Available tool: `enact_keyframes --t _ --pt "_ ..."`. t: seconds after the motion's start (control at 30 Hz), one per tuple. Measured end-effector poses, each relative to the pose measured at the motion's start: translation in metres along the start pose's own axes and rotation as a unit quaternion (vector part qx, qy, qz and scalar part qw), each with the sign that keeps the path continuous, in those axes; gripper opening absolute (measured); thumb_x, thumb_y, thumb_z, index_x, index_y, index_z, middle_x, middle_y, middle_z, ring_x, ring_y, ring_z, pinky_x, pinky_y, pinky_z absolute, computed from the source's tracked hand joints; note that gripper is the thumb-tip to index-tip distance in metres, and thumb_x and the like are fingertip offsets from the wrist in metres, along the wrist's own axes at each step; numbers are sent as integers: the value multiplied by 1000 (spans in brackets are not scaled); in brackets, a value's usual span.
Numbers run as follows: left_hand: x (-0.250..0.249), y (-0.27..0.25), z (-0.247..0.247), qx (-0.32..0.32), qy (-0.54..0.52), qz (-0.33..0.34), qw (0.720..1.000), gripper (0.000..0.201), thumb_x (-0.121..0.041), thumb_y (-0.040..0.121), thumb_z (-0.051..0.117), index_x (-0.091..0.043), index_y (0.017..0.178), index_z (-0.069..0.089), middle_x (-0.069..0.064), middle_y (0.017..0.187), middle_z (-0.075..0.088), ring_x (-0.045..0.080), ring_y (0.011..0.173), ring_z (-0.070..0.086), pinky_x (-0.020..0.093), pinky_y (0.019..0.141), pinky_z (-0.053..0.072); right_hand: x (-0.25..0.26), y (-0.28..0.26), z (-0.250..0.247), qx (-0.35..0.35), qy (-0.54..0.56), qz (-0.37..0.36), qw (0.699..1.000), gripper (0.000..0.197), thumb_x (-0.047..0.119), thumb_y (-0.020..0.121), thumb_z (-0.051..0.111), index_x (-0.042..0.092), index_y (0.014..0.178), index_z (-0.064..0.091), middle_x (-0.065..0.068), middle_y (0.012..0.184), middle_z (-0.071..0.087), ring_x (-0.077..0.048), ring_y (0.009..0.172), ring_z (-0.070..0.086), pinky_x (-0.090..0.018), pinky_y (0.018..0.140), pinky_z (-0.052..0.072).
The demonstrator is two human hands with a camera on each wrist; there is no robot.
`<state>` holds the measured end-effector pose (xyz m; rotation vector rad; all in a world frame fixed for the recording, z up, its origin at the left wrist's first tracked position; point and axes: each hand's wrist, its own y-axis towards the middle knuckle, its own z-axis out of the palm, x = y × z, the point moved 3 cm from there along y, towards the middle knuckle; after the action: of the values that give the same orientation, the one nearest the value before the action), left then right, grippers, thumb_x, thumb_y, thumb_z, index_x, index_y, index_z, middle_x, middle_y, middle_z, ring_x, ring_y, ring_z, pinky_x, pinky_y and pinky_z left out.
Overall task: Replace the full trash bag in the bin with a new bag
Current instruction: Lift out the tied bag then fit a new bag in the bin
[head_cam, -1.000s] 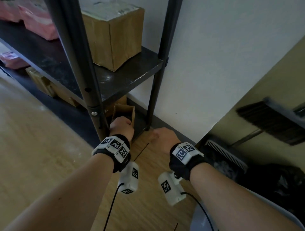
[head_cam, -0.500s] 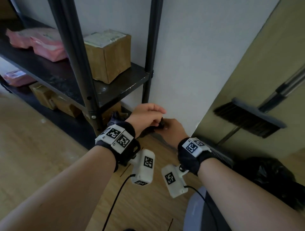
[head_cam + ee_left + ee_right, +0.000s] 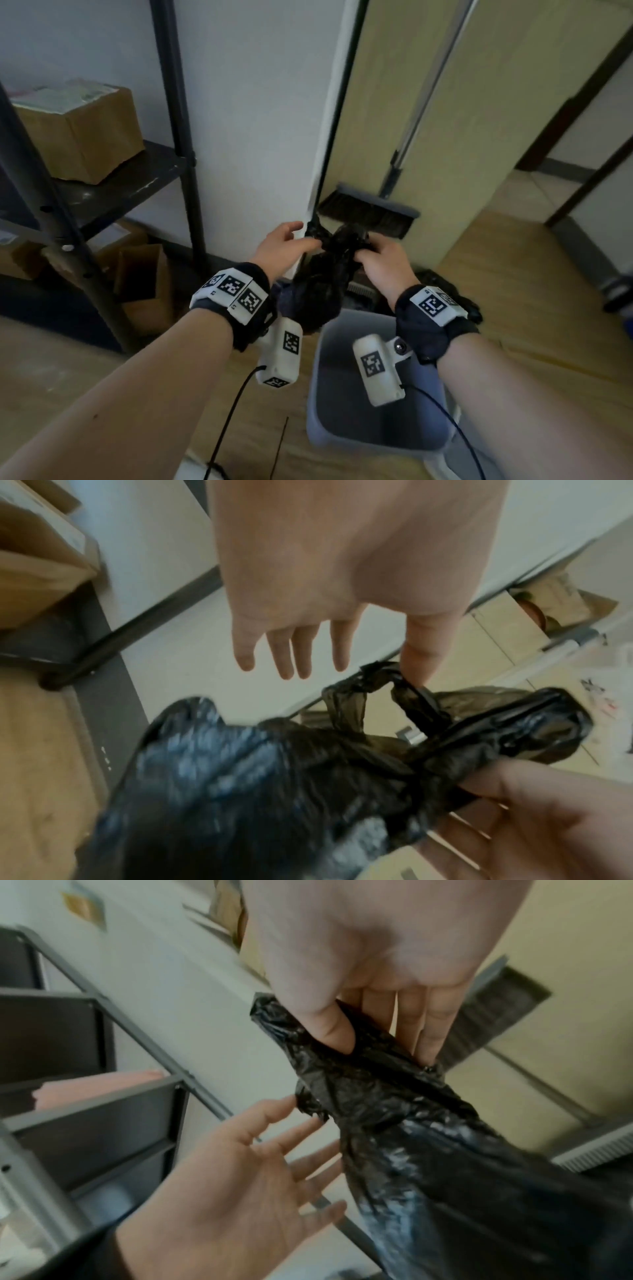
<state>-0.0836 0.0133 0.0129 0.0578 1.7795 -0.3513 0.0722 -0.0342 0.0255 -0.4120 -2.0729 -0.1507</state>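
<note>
A crumpled black trash bag [image 3: 318, 287] hangs between my hands above a grey bin [image 3: 342, 404] whose inside shows bare walls. My right hand [image 3: 366, 251] pinches the bag's bunched top; in the right wrist view its thumb and fingers [image 3: 380, 1047] close on the black bag [image 3: 394, 1096]. My left hand [image 3: 301, 236] has its fingers spread and straight. In the left wrist view only the thumb of that hand [image 3: 352, 674] touches a knotted handle loop of the bag [image 3: 274, 777]. A second black bag [image 3: 448, 291] lies on the floor behind the bin, mostly hidden by my right wrist.
A black metal shelf rack [image 3: 174, 102] stands at the left with a cardboard box [image 3: 78, 133] on it and an open carton [image 3: 140, 274] on the floor below. A broom [image 3: 370, 212] leans on the yellow wall just beyond my hands. Wooden floor surrounds the bin.
Both hands rose from the floor by the shelf leg with the black bag and moved right over the bin. My left hand's fingers uncurled from the bag.
</note>
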Motion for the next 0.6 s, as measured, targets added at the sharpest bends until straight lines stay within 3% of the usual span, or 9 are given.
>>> enact_keyframes --t 0.1,0.17,0.2,0.3,0.4,0.43,0.5,0.6 --pt "-6 -13 42 134 -15 -6 991 48 -23 83 68 -25 127 48 -6 111 59 11 104 57 15 84 43 -17 -17 -36 -26 36 11 999 24 -3 84 50 1 99 69 -15 101 70 -28 98 64 -37 87 51" --pt "-8 -17 63 183 -4 5 983 61 -28 71 77 -22 126 52 -3 115 65 17 109 60 29 95 47 -28 -26 -56 -48 66 18 997 28 -8 85 47 3 97 69 -13 98 70 -26 97 64 -35 86 52" --pt "-9 -17 72 190 20 14 982 68 -27 67 80 -24 128 51 -1 119 65 19 112 60 37 102 44 -35 -29 -65 -57 81 25 995 29 -9 85 46 5 95 70 -14 99 71 -28 97 65 -39 90 53" --pt "-14 -22 94 166 79 40 982 62 -16 72 78 -20 128 52 4 118 66 21 110 61 38 102 43 -59 -36 -89 -68 146 66 985 34 -9 86 42 10 90 70 -20 102 71 -34 100 67 -51 95 51" --pt "-18 -20 106 132 96 55 985 21 -8 81 65 -9 102 64 13 100 69 27 94 65 40 96 50 -76 -36 -105 -79 171 84 978 39 -10 87 40 16 81 68 -23 105 69 -36 101 65 -53 96 49" --pt "-19 -19 109 126 99 55 986 10 -7 83 61 -10 92 64 13 93 68 27 89 65 39 92 51 -80 -37 -109 -80 170 91 978 40 -10 87 40 18 80 67 -22 105 69 -36 101 65 -52 96 49" --pt "-20 -17 114 114 81 46 989 10 -9 87 55 -15 82 59 9 86 65 22 81 62 32 78 53 -88 -36 -116 -86 173 98 976 41 -11 86 40 18 79 67 -19 100 70 -35 99 65 -48 95 50" --pt "-21 -15 118 84 28 28 996 8 -19 93 50 -16 90 57 6 93 64 14 73 59 25 66 50 -97 -38 -124 -84 180 99 975 44 -15 85 42 19 73 69 -9 84 69 -30 89 66 -37 83 54"
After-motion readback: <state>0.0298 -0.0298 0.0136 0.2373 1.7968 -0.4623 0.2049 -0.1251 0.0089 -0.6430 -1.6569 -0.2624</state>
